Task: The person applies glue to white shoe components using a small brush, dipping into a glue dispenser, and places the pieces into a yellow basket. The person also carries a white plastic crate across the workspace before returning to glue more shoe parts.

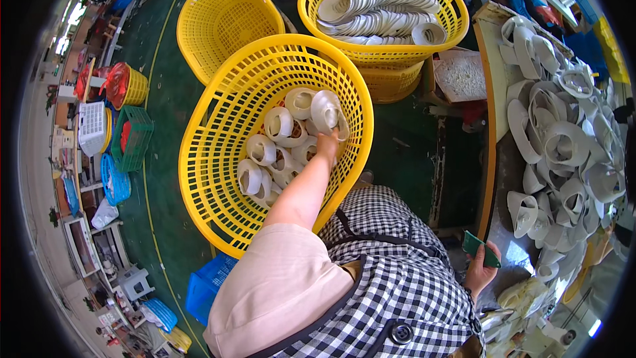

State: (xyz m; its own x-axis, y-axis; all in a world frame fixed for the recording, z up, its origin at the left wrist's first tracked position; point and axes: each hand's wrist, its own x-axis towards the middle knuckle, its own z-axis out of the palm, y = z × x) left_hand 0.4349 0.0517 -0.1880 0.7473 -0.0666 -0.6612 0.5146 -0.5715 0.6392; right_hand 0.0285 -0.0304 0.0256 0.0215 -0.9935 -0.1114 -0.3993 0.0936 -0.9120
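Observation:
My left arm reaches into the big yellow oval basket (199, 205) in front of me. My left hand (327, 146) is closed on a white curved plastic ring (325, 111) on the basket's right side; the fingertips are partly hidden by the ring. Several similar white rings (278, 122) lie loosely beside and below it on the basket floor. Off to the right, near the table edge, my right hand (482, 270) grips a small flat green tool (481, 249) whose exact kind I cannot make out.
To the right, a table (491, 126) bears a heap of white curved pieces (566, 142). Behind stand another yellow basket (225, 20) and one (457, 23) with nested white rings (381, 0). A box of white scraps (460, 76) sits by the table; a blue crate (205, 288) is lower left.

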